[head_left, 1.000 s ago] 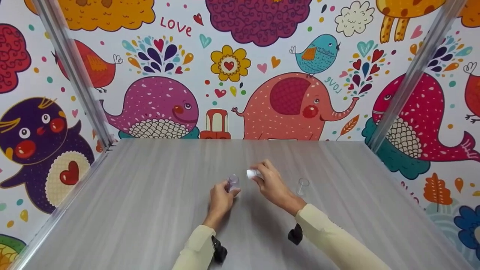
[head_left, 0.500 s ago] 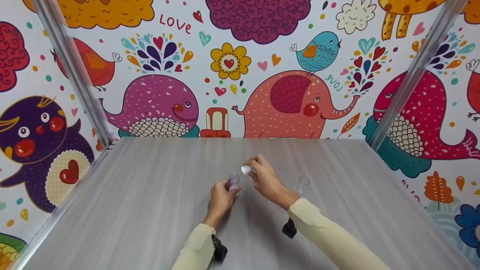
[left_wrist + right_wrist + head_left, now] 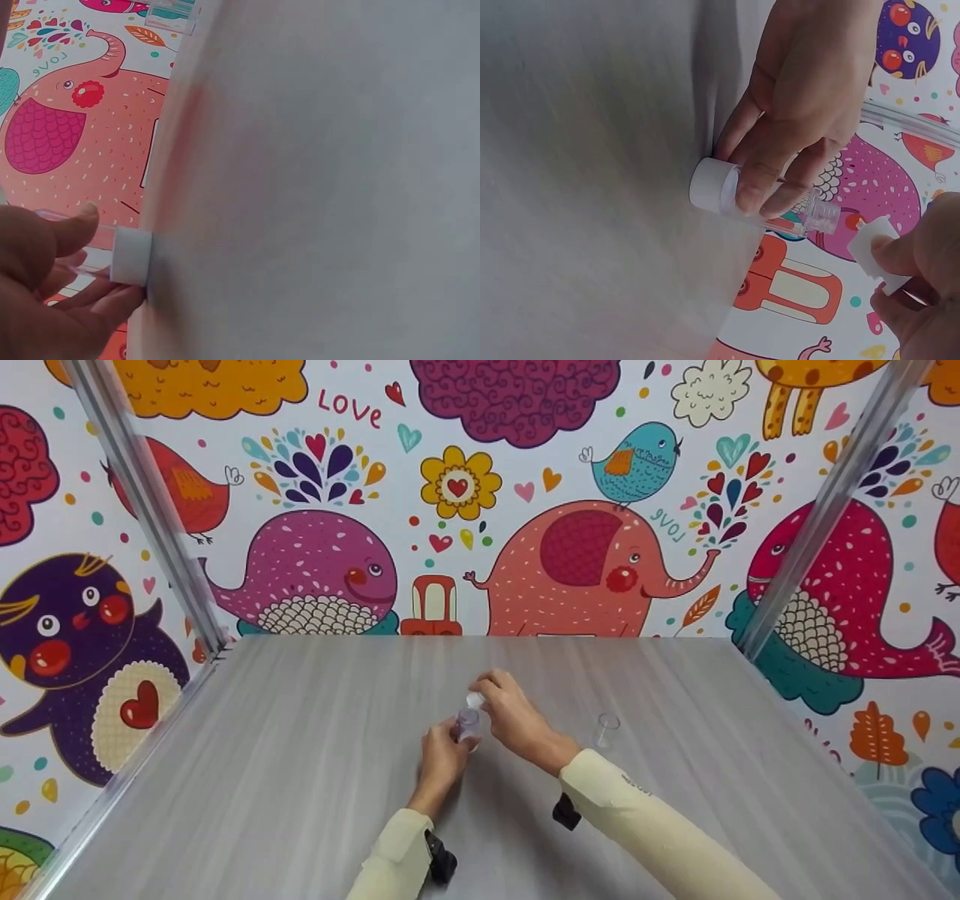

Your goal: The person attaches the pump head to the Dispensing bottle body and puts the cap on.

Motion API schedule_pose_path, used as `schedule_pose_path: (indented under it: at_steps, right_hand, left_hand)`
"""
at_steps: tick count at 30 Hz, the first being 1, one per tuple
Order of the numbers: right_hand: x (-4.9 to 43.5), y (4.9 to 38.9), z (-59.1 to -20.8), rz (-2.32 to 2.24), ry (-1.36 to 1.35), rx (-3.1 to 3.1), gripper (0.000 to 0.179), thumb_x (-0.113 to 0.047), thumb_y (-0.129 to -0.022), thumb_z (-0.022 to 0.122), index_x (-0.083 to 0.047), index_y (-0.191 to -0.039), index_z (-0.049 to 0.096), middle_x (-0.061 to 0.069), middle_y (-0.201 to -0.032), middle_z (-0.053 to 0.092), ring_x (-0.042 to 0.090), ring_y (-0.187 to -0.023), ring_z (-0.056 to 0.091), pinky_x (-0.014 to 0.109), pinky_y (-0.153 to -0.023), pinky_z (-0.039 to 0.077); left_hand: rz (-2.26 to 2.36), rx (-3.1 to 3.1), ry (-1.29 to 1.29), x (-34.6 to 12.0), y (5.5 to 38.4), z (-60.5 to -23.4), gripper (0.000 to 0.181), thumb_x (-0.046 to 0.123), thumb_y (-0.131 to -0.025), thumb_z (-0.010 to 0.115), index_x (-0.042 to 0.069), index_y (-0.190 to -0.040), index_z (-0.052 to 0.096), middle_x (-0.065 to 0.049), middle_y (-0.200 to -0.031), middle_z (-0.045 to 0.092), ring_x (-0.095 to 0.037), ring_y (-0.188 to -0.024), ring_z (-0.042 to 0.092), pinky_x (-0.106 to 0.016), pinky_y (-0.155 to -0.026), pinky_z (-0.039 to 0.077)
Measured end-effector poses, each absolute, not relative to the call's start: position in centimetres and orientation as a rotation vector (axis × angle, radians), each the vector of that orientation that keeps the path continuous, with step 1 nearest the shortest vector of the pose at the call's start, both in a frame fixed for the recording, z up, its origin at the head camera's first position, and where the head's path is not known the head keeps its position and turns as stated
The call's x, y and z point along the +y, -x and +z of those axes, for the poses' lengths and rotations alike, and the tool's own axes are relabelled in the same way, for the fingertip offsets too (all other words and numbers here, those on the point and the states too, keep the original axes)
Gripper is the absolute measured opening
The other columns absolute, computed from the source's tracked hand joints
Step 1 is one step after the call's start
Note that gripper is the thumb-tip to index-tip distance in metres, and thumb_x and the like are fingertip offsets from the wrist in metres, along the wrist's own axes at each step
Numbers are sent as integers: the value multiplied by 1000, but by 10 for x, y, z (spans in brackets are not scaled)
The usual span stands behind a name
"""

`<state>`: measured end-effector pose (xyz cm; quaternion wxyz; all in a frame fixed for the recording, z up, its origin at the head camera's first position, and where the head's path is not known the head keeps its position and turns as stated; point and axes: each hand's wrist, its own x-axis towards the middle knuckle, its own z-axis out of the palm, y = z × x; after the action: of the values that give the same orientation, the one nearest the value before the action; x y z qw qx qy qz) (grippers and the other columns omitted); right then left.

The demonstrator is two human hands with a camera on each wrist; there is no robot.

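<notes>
My left hand (image 3: 442,757) grips a small clear bottle (image 3: 469,725) around its body, thumb on one side and fingers on the other. In the right wrist view the bottle shows a white base band (image 3: 712,184) standing on the table and a bare threaded neck (image 3: 823,216). Between thumb and fingers of my right hand (image 3: 521,724) is a white cap (image 3: 864,244), tilted and just above the neck, with a small gap showing between them. From the left wrist, the bottle's white base (image 3: 131,256) appears beside the fingertips.
On the grey wood-grain table (image 3: 315,765), a clear, open-topped cylindrical cover (image 3: 608,730) stands to the right of my right hand. A wall with cartoon animals rises behind the table's far edge, with metal posts (image 3: 154,510) at the corners.
My right hand has moved left with the white cap, which has come from beside the bottle to close over its neck, tilting on the way. The left hand and bottle stay almost in place.
</notes>
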<state>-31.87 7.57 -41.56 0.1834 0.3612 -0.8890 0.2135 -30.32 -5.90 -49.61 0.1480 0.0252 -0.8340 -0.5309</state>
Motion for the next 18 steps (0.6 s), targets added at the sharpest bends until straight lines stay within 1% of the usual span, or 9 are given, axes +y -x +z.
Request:
schedule_pose_path:
  at_steps: [6,13,18]
  right_hand:
    - [73,319,-414,558,-1013,-2562,35,11,-87,67,-1,-120,63,11,-120,59,23,-113,58,33,-99,53]
    - [71,322,-413,479,-1088,-2537,32,10,-86,69,0,-117,64,12,-118,60,22,-110,58,32,-98,53]
    - [72,324,-415,384,-1124,-2530,36,9,-84,73,-4,-116,65,9,-118,61,20,-109,58,31,-97,53]
  left_hand:
    - [-1518,-2406,-65,-59,302,-497,11,0,-85,74,-2,-95,71,-15,-86,73,-15,-69,57,-28,-62,47]
    - [-1494,-2391,-88,-59,302,-495,7,-1,-82,75,-1,-87,70,-12,-76,68,-14,-63,51,-27,-59,43]
    - [-1511,-2401,-93,-58,302,-495,6,0,-84,75,0,-88,70,-11,-78,69,-14,-64,51,-27,-59,42]
